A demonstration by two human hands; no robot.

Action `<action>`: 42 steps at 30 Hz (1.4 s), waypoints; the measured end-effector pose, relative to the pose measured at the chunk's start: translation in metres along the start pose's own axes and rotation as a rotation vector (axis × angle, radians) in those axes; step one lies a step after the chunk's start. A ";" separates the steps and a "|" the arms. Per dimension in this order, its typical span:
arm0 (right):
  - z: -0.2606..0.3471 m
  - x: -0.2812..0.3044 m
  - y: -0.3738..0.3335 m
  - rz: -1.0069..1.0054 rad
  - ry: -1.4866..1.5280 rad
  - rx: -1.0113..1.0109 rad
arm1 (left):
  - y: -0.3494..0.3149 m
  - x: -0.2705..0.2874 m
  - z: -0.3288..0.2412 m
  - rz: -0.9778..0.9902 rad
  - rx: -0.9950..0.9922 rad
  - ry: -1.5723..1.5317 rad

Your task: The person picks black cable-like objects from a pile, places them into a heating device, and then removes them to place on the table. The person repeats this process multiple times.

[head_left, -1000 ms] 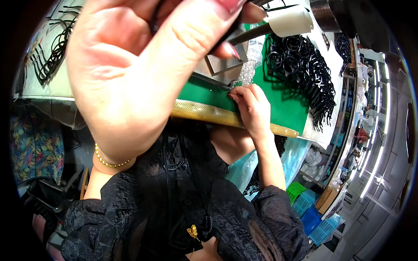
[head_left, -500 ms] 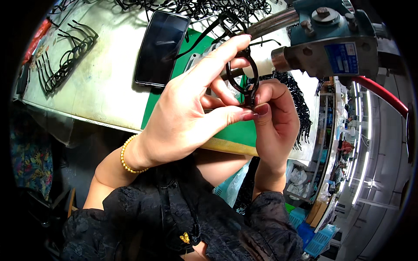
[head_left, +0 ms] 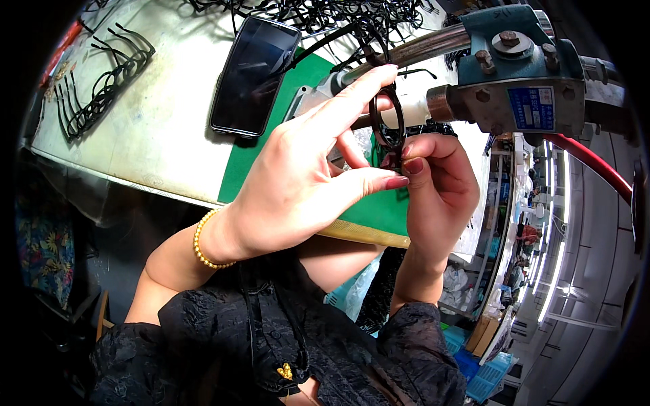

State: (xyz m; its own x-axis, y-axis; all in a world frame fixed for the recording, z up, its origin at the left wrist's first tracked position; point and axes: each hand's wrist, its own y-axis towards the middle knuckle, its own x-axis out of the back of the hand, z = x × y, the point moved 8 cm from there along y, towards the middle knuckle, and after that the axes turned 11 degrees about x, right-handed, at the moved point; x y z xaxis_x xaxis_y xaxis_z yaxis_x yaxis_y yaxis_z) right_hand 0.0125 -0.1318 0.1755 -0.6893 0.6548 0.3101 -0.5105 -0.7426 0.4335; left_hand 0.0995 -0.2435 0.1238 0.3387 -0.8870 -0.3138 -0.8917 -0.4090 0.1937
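Between both hands I hold a black eyeglasses frame (head_left: 401, 122) on edge, its two rims one above the other. My left hand (head_left: 298, 169) is closed on it, forefinger along the upper part and thumb at the lower end. One temple of the frame stretches away to the left over the phone's edge. My right hand (head_left: 440, 176) pinches the lower end of the frame between thumb and forefinger; what lies under those fingertips is hidden. Just behind the frame sits the white cylindrical tip (head_left: 414, 108) of a bench machine (head_left: 518, 81).
A black phone (head_left: 252, 78) lies on the table beside a green mat (head_left: 244, 159). A row of black frames (head_left: 101, 101) stands at the left, and a heap of black frames (head_left: 318, 15) fills the far side. The machine's red hose (head_left: 589, 152) bends off right.
Both hands and the eyeglasses frame have shifted slightly right. The frame has turned a little, so its lower rim looks narrower. The grip stays on it.
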 end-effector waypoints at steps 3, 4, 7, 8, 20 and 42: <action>-0.006 0.002 -0.002 -0.028 0.045 -0.027 | 0.001 0.000 0.002 -0.007 0.001 -0.011; -0.007 0.002 -0.002 -0.040 0.049 -0.030 | 0.002 0.000 0.003 -0.009 0.004 -0.018; -0.008 0.003 -0.002 -0.071 0.052 -0.029 | 0.002 -0.001 0.001 -0.007 -0.003 -0.008; -0.008 0.003 -0.002 -0.078 0.047 -0.020 | 0.003 -0.001 0.001 -0.008 -0.007 -0.008; -0.008 0.001 0.005 -0.073 0.085 -0.041 | 0.006 -0.001 0.000 -0.013 -0.007 -0.034; -0.027 -0.002 0.002 -0.029 0.441 -0.214 | 0.009 -0.003 0.004 0.067 -0.002 -0.084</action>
State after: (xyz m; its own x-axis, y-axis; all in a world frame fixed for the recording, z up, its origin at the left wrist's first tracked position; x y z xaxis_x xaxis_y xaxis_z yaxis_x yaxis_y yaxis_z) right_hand -0.0007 -0.1387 0.1531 -0.8015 0.5882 -0.1080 -0.5953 -0.7672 0.2390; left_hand 0.0900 -0.2440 0.1230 0.2517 -0.8913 -0.3772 -0.9108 -0.3499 0.2191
